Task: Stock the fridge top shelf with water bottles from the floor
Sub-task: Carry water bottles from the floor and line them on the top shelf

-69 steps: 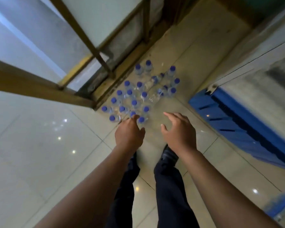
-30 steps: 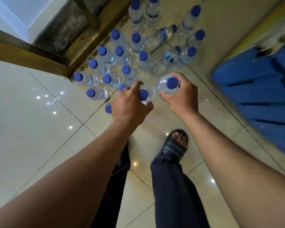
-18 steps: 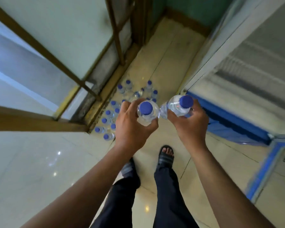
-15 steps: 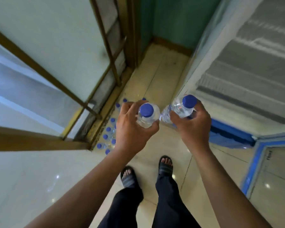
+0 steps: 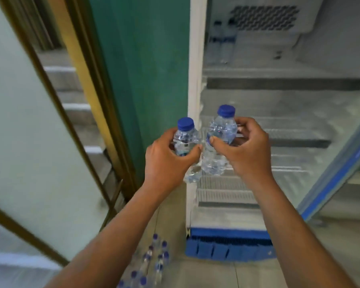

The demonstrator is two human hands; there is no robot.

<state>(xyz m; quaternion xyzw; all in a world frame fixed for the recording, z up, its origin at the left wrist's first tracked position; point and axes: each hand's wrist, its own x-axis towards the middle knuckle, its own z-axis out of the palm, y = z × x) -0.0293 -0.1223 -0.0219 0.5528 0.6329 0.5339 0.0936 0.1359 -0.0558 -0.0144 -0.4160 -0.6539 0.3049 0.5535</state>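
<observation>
Two water bottles are held up before an open fridge (image 5: 279,121).

One bottle (image 5: 185,138) is gripped by the left hand (image 5: 166,156), another (image 5: 220,140) by the right hand (image 5: 243,150); bottles on the top shelf (image 5: 222,44) are blurred, floor bottles (image 5: 152,260) partly cut off.

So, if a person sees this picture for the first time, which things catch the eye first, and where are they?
In the centre, two clear water bottles with blue caps stand out: the left hand holds one bottle, and the right hand holds the other bottle. Behind them the open fridge fills the right side with white wire shelves. At the bottom, more bottles on the floor stand near its blue base.
</observation>
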